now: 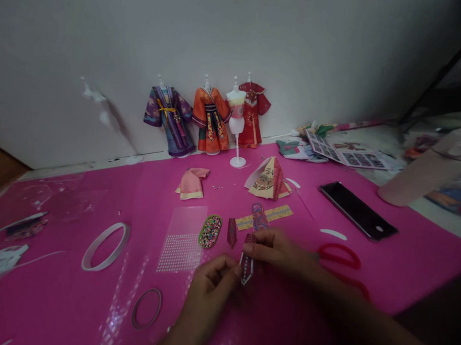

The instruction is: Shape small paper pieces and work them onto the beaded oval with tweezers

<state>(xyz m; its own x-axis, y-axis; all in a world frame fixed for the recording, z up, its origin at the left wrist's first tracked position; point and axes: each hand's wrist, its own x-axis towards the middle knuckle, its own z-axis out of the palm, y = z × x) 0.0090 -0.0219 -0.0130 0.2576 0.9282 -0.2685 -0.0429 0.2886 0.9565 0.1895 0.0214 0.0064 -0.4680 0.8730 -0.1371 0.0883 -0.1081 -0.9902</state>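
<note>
Both my hands meet low in the middle over a pink mat [54, 297]. My left hand [211, 285] and my right hand [276, 249] pinch a small pointed patterned paper strip [246, 266] between their fingertips. Just beyond lie a dark red pointed paper piece [232, 232], a yellow paper band with a patterned piece across it [264, 217], an oval bead tray [210, 231] and a clear sheet of tiny gems [181, 239].
Three dressed paper-robe mannequins and one bare white mannequin [236, 122] stand by the wall. A pink paper garment [192, 183], a folded paper skirt [269, 178], tape rolls [106, 246], red scissors [340, 256], a black phone [358, 210] and an instruction sheet [347, 153] lie around.
</note>
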